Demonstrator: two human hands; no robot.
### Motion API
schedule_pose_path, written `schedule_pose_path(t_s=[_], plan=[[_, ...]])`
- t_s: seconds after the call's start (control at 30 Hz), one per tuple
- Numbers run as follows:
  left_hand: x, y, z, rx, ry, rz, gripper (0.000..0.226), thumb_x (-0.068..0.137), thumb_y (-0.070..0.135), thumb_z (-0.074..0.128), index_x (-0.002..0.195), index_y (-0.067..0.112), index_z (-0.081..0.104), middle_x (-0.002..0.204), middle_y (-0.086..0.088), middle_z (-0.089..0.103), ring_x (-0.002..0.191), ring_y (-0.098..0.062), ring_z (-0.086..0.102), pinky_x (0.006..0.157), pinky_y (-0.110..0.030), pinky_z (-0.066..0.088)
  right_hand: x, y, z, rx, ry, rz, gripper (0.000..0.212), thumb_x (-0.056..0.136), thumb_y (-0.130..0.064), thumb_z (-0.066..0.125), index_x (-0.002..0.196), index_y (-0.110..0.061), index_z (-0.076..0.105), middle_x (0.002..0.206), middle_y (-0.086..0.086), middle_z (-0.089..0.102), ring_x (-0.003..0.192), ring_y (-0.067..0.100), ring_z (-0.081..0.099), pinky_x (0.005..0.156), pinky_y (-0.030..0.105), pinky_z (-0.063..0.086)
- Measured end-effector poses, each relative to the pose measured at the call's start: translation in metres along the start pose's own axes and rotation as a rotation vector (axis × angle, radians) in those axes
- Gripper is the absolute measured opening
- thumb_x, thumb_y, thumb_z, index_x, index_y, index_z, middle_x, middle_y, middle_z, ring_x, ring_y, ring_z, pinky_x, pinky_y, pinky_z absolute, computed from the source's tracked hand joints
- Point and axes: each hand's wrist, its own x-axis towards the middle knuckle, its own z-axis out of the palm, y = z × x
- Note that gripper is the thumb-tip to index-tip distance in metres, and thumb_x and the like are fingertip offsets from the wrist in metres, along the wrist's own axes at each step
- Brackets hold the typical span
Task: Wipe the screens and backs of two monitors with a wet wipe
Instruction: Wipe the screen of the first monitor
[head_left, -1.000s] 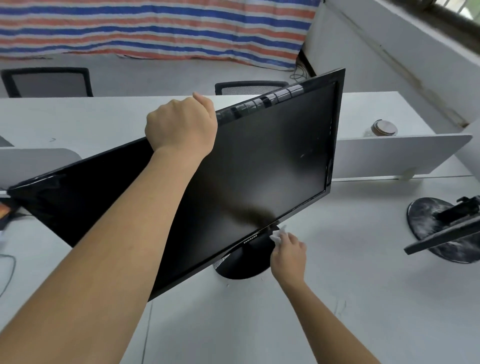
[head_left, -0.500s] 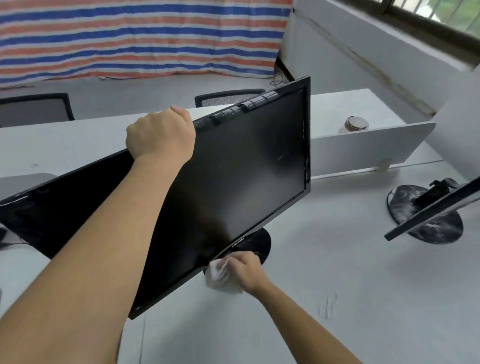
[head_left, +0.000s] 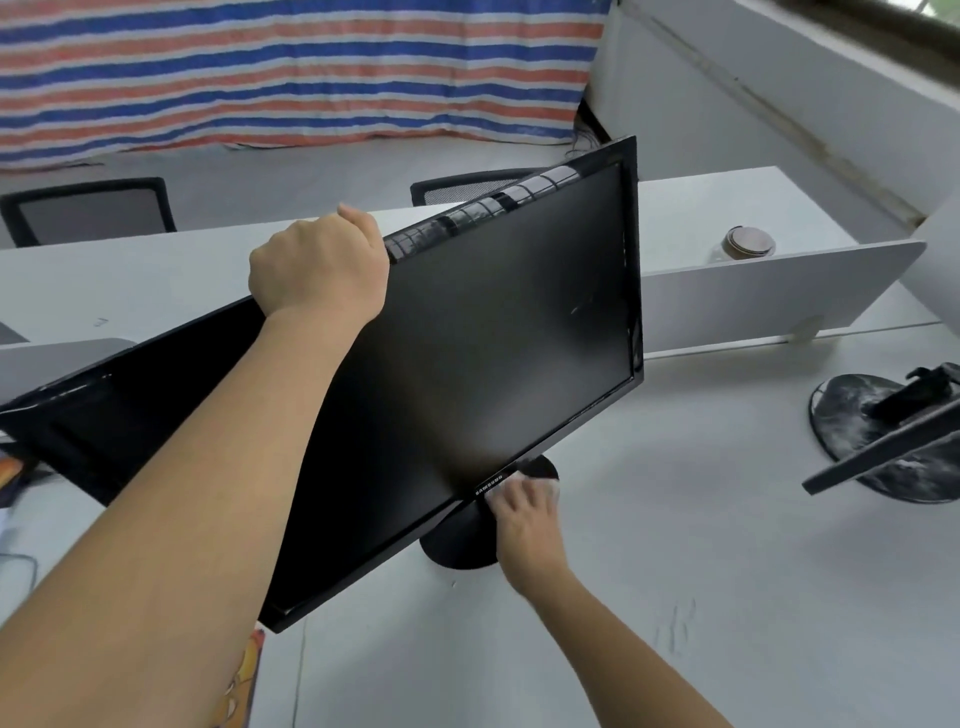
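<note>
Item: black monitor (head_left: 467, 364), tilted, standing on its round base (head_left: 457, 543) on a white desk (head_left: 675, 545).
Left hand (head_left: 317, 265): fingers curled over the monitor's top edge, gripping it.
Right hand (head_left: 519, 506): at the lower bezel beside the logo, fingers bunched on a wet wipe (head_left: 549, 487); blurred.
Second monitor (head_left: 883, 457): at the right edge of the desk, well apart, over a smeared base.

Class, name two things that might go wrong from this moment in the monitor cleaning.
1. The monitor is tilted, steadied by the left hand gripping its top edge; a slip might topple it.
2. The right hand holds the wet wipe at the lower bezel; moisture may seep into that seam.
</note>
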Motion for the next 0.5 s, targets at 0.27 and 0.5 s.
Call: schedule_pose_path(t_s=[0.27,0.5], plan=[[0.003,0.012,-0.002,0.004,-0.030,0.048,0.078,0.102,0.054,0.007,0.058,0.005,0.049,0.060,-0.012,0.049,0.052,-0.024,0.043,0.055,-0.031,0.030,-0.019,-0.009,-0.039,0.445,-0.203,-0.316,0.050,0.076,0.005,0.038,0.099,-0.025,0.071,0.099,-0.011,0.062,0.088,0.022,0.052,0.089,0.031,0.045],[0.001,0.016,-0.002,0.035,-0.058,0.053,0.086,0.097,0.065,0.002,0.056,0.007,0.050,0.058,-0.012,0.050,0.054,-0.028,0.049,0.054,-0.031,0.035,0.020,0.037,-0.030,0.160,0.096,0.278,0.054,0.069,0.004,0.045,0.112,-0.019,0.069,0.117,0.002,0.064,0.096,0.033,0.053,0.086,0.032,0.043]])
